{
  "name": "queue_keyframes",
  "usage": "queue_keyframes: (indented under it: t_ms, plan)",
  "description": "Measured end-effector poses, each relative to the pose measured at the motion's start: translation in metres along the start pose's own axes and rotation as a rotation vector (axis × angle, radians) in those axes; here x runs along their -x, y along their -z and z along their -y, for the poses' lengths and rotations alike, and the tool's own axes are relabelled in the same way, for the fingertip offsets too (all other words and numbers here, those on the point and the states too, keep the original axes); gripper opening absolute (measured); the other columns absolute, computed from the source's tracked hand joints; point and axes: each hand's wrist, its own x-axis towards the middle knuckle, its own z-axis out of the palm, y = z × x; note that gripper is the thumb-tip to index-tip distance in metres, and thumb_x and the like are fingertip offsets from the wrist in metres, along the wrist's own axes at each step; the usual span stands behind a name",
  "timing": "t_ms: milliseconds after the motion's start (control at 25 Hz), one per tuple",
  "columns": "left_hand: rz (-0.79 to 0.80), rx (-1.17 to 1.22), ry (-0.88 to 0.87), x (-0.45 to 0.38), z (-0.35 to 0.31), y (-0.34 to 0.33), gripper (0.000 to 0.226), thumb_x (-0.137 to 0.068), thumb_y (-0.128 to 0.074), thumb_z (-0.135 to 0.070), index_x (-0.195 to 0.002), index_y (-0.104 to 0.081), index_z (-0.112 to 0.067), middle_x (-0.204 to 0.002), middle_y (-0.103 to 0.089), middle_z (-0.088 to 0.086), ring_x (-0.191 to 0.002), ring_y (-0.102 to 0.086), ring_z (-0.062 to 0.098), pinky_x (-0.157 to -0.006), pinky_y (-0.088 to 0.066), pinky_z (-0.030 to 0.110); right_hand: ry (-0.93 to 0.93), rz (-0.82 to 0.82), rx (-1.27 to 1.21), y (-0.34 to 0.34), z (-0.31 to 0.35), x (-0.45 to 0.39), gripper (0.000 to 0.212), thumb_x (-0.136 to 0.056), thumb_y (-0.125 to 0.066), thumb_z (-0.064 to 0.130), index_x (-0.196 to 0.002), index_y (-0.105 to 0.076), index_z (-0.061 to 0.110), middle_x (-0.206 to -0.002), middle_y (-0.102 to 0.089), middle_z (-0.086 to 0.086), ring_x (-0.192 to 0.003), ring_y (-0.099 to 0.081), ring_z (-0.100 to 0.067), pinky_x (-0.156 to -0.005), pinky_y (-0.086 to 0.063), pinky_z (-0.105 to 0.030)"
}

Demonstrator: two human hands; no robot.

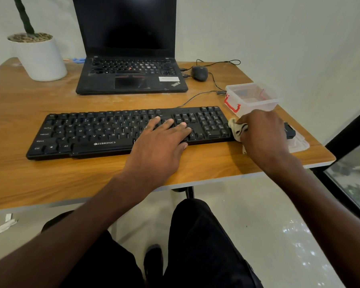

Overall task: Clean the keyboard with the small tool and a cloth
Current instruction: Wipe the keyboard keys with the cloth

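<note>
Pressing flat with straight fingers on the one black keyboard (121, 132) lying along the desk (19, 173) front edge, left hand (160, 140); curled round a pale cloth (237, 128) at the keyboard's right end near the desk's right edge, right hand (262, 134). Behind: one laptop (129, 59), one mouse (199, 73), one clear box (252, 98), one potted plant (40, 55).

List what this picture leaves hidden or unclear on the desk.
- Head view: the right hand covers most of the cloth.
- The black item behind that hand is mostly hidden; whether it is the tool is unclear.
- The left hand hides some keyboard keys.
- The plant is cut off by the top edge.
</note>
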Motion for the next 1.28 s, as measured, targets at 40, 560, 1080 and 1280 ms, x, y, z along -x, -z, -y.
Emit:
queue_keyframes:
  t_ms: [40, 560, 1080, 1280]
  plan:
    - [0.001, 0.003, -0.002, 0.0, 0.0, 0.0, 0.048, -0.114, -0.038, -0.037, -0.162, -0.04, -0.029, -0.169, -0.037, -0.008, -0.159, -0.026, 0.017, -0.131, 0.002, 0.039, 0.027, 0.009, 0.011, 0.001, 0.003, 0.004, 0.036, -0.093, -0.07, 0.007, -0.128, -0.072, 0.013, -0.121, -0.068, -0.019, -0.112, -0.059, -0.035, -0.087, -0.052, -0.043]
    - [-0.006, -0.026, 0.011, 0.001, -0.002, 0.004, 0.048, -0.114, -0.038, -0.04, -0.161, -0.04, -0.03, -0.168, -0.038, -0.009, -0.159, -0.027, 0.016, -0.131, 0.007, 0.042, 0.099, -0.009, -0.031, 0.022, 0.025, 0.022, 0.026, -0.092, -0.074, 0.017, -0.117, -0.076, 0.013, -0.112, -0.073, -0.012, -0.098, -0.065, -0.026, -0.081, -0.049, -0.034]
    - [-0.024, -0.021, 0.018, 0.003, -0.003, 0.005, 0.045, -0.113, -0.04, -0.042, -0.157, -0.046, -0.035, -0.165, -0.043, -0.012, -0.156, -0.033, 0.014, -0.131, 0.005, 0.047, 0.26, -0.018, -0.159, 0.02, 0.057, 0.034, 0.029, -0.088, -0.076, 0.018, -0.117, -0.076, 0.016, -0.11, -0.072, -0.005, -0.1, -0.064, -0.021, -0.08, -0.042, -0.026]
    - [-0.018, -0.046, 0.019, 0.002, -0.003, 0.005, 0.046, -0.113, -0.038, -0.043, -0.158, -0.043, -0.035, -0.167, -0.039, -0.014, -0.157, -0.03, 0.013, -0.13, 0.008, 0.047, 0.142, -0.031, -0.043, 0.008, 0.022, 0.013, 0.032, -0.087, -0.072, 0.004, -0.118, -0.075, 0.011, -0.117, -0.072, -0.011, -0.106, -0.064, -0.03, -0.088, -0.051, -0.038]
